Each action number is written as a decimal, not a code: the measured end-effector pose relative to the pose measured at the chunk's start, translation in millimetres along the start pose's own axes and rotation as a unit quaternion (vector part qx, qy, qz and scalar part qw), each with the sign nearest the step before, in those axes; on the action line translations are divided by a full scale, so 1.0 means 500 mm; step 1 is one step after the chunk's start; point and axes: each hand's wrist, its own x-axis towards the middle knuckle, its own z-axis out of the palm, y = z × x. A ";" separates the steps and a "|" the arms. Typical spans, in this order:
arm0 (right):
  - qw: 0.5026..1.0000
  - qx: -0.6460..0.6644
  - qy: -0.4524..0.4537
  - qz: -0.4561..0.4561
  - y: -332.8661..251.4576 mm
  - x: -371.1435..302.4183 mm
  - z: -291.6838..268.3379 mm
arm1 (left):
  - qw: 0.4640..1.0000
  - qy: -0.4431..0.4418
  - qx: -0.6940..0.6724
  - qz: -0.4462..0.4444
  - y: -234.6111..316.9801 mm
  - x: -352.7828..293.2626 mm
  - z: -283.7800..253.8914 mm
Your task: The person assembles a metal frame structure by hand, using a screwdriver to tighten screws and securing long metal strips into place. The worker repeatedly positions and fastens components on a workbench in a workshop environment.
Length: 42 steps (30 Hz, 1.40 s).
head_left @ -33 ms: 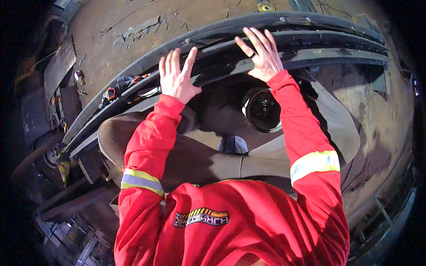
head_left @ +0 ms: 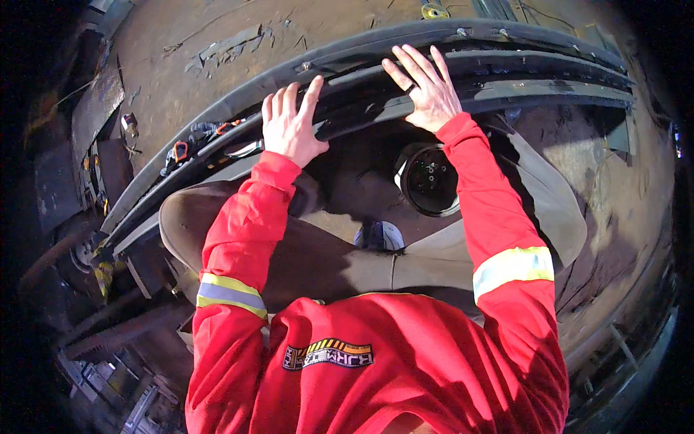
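A long dark metal beam [head_left: 506, 61] with ridged channels and small bolts lies across in front of me, curved in this view. Over its left-middle part is my left hand [head_left: 290, 130], palm down, with fingers stretched out and thumb apart. My right hand [head_left: 432, 94], a dark ring on one finger, spreads its fingers over the beam further right. Neither hand holds anything; whether the fingertips press on the metal I cannot tell. Dark gloves [head_left: 182, 150] with orange trim lie on the beam's left part.
Between my bent legs stands a round dark container [head_left: 431, 181] with small bits inside. A white and dark object [head_left: 380, 236] lies nearer me. Beyond the beam are a yellow disc [head_left: 434, 11] and flat scraps [head_left: 230, 48]. Metal pieces [head_left: 108, 170] crowd the left side.
Both hands have shifted very slightly over the beam, the left one a little to the right. Their fingers stay spread.
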 end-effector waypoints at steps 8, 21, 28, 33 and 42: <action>0.999 -0.035 -0.018 -0.010 0.002 0.003 0.006 | 0.998 -0.059 0.009 0.005 -0.004 0.019 0.005; 0.979 -0.014 -0.198 0.047 0.023 0.105 -0.027 | 0.983 -0.177 -0.038 0.039 -0.077 0.102 -0.018; 0.970 -0.027 -0.236 0.043 0.027 0.123 -0.036 | 0.976 -0.214 -0.035 0.031 -0.080 0.118 -0.023; 0.963 -0.008 -0.266 0.049 0.029 0.136 -0.035 | 0.970 -0.233 -0.056 0.040 -0.093 0.126 -0.021; 0.942 0.040 -0.332 0.034 0.055 0.181 -0.021 | 0.941 -0.306 -0.140 0.042 -0.132 0.156 -0.013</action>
